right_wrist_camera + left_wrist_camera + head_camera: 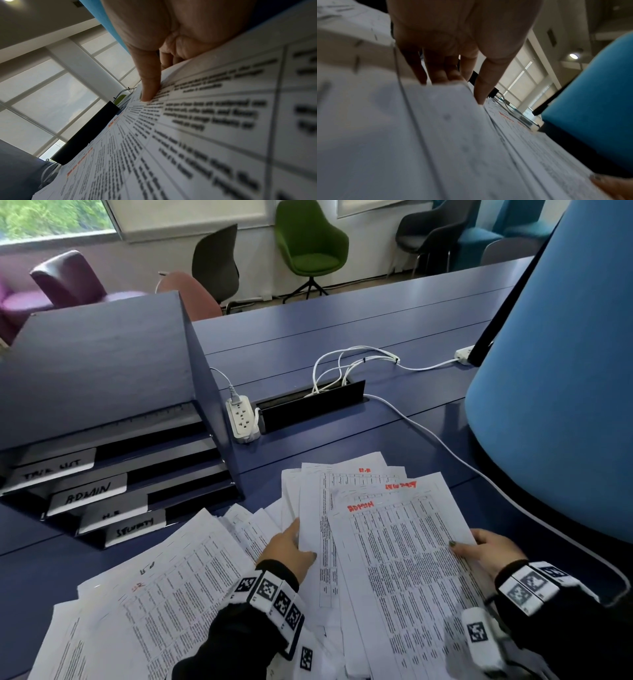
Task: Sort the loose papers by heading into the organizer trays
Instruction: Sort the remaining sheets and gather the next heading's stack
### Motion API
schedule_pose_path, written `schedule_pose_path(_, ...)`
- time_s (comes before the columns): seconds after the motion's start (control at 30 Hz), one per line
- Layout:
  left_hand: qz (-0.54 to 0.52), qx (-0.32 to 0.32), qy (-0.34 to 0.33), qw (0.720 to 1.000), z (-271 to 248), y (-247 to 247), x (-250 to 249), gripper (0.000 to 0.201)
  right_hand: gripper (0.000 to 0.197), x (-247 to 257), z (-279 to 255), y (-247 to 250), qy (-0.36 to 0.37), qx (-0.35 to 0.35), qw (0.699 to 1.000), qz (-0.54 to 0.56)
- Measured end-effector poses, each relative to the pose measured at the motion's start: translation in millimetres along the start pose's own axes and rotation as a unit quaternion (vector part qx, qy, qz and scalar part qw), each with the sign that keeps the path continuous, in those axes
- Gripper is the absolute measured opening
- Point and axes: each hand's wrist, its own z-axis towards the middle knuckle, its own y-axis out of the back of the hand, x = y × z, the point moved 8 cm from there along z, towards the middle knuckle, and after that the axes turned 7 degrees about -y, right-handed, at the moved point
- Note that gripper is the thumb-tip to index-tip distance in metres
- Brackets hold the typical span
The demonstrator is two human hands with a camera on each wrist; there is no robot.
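While L hand [287, 546] pinches the fanned papers' [346, 508] left edge, R hand [493, 549] grips ADMIN sheet [404, 559] at its right edge

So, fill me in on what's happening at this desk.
A person is sorting printed white sheets with red handwritten headings. The left hand holds the left edge of a fanned batch; the right hand grips the top sheet headed ADMIN. More papers lie spread before the blue organizer with its labelled trays.
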Motion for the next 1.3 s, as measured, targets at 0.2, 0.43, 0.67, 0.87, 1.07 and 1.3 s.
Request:
schedule_pose_path(0.2,0.067,-0.039,-0.058,0.995,-1,5,-23,0.035,0.020,3,-3,0,0.002,0.002,1.000,-0.008)
schedule_pose_path(0.43,0.036,-0.028,-0.125,0.991,-19,-17,-52,0.017,0.018,-2,7,5,0.001,-0.008,0.999,-0.042)
schedule_pose_path(0.67,-0.044,-0.159,-0.126,0.978,-25,60,-80,0.021,0.012,-2,10,4,0.015,-0.014,0.998,-0.060)
schedule_pose_path(0.87,-0.099,-0.337,-0.149,0.924,-41,150,-80,0.024,0.042,3,17,0,0.049,-0.065,0.986,-0.148)
schedule_pose_path(1.07,-0.251,-0.357,-0.151,0.887,-51,166,-53,0.027,0.043,48,-11,-11,0.167,-0.130,0.955,-0.207)
schedule_pose_path(1.3,-0.345,-0.248,-0.102,0.899,-52,104,-33,0.029,0.069,74,-66,-105,0.197,0.177,0.964,-0.030)
